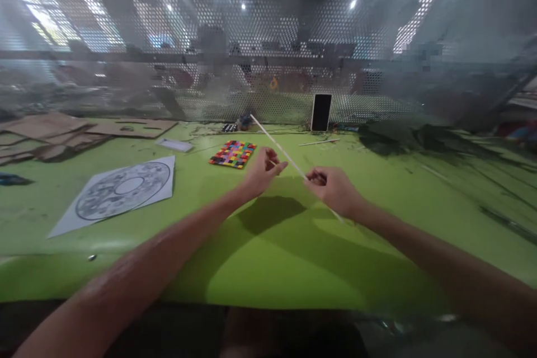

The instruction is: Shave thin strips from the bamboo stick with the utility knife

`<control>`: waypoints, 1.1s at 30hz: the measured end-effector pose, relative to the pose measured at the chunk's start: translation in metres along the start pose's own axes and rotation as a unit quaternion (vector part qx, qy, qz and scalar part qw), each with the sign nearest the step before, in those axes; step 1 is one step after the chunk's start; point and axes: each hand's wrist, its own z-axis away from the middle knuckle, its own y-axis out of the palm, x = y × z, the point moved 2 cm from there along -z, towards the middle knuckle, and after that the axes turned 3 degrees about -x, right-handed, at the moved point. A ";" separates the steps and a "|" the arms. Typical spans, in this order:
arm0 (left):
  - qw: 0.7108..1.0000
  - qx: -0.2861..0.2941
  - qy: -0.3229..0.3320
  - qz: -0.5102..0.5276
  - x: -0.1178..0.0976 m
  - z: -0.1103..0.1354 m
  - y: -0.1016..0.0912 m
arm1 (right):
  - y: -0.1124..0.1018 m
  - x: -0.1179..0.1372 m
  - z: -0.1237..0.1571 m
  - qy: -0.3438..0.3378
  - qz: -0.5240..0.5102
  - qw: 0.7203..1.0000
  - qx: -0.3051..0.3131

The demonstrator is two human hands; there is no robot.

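My right hand (329, 185) pinches a long thin white strip (279, 147) over the green table. The strip slants from upper left down to the right, its lower end showing beneath my wrist. My left hand (262, 170) is just left of the strip, its fingers curled in and thumb pointing right. A thin pale bit seems to show between those fingers, but I cannot make out what it is. Behind my left hand lies a small square mat of woven coloured strips (233, 154), red, yellow, pink and black.
Left on the green table (193, 224) lies a paper with a printed ring pattern (126, 190). Cut brown cardboard (50, 131) and a small white tray (174, 145) are behind it. A phone-like dark screen (321, 113) leans on the perforated metal screen (268, 75). Dark green strips (394, 137) lie right.
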 end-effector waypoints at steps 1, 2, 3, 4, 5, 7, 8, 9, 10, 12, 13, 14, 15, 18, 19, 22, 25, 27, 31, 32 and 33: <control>0.997 0.031 -0.037 0.060 0.002 0.000 0.003 | 0.001 0.004 -0.002 0.005 -0.007 1.000 -0.004; 0.990 0.065 -0.062 0.112 0.002 0.001 0.006 | 0.004 0.007 -0.004 0.008 -0.014 1.000 0.004; 0.981 0.088 -0.075 0.153 0.001 0.001 0.008 | 0.007 0.010 -0.005 0.004 -0.017 1.000 0.019; 0.975 0.097 -0.081 0.182 -0.001 0.002 0.008 | 0.011 0.012 -0.007 -0.004 -0.016 0.999 0.035; 0.971 0.093 -0.085 0.201 -0.003 0.002 0.008 | 0.014 0.012 -0.008 -0.014 -0.013 0.998 0.053; 0.966 0.073 -0.098 0.229 -0.007 0.004 0.006 | 0.017 0.009 -0.009 -0.032 -0.011 0.996 0.088; 0.962 0.063 -0.107 0.242 -0.008 0.004 0.005 | 0.016 0.005 -0.009 -0.036 -0.012 0.994 0.100; 0.958 0.054 -0.119 0.255 -0.009 0.005 0.004 | 0.013 0.001 -0.010 -0.038 -0.014 0.993 0.107; 0.954 0.047 -0.133 0.264 -0.008 0.005 0.004 | 0.009 -0.005 -0.011 -0.036 -0.014 0.993 0.111; 0.950 0.038 -0.161 0.264 -0.006 0.007 0.005 | -0.002 -0.016 -0.014 -0.030 -0.005 0.995 0.092; 0.951 0.037 -0.173 0.255 -0.004 0.008 0.006 | -0.007 -0.022 -0.016 -0.029 -0.001 0.997 0.065; 0.952 0.037 -0.180 0.243 -0.003 0.010 0.008 | -0.013 -0.026 -0.018 -0.029 -0.003 0.999 0.026; 0.955 0.038 -0.183 0.230 -0.002 0.012 0.010 | -0.017 -0.030 -0.020 -0.029 -0.009 0.999 -0.016; 0.960 0.049 -0.181 0.209 -0.006 0.022 0.018 | -0.021 -0.038 -0.024 -0.028 -0.009 0.994 -0.105; 0.960 0.053 -0.178 0.209 -0.010 0.026 0.021 | -0.021 -0.039 -0.025 -0.031 0.007 0.992 -0.119; 0.962 0.058 -0.162 0.213 -0.023 0.037 0.030 | -0.017 -0.038 -0.024 -0.064 0.088 0.983 -0.148; 0.955 0.062 -0.166 0.239 -0.032 0.036 0.038 | -0.016 -0.033 -0.020 -0.095 0.175 0.966 -0.166; 0.945 0.068 -0.188 0.260 -0.033 0.028 0.043 | -0.018 -0.032 -0.019 -0.107 0.214 0.954 -0.180; 0.925 0.098 -0.231 0.285 -0.025 0.007 0.056 | -0.021 -0.036 -0.022 -0.140 0.218 0.946 -0.194; 0.922 0.097 -0.237 0.289 -0.022 0.001 0.059 | -0.021 -0.039 -0.024 -0.140 0.210 0.949 -0.188; 0.922 0.094 -0.237 0.290 -0.021 -0.005 0.061 | -0.021 -0.043 -0.027 -0.134 0.206 0.952 -0.180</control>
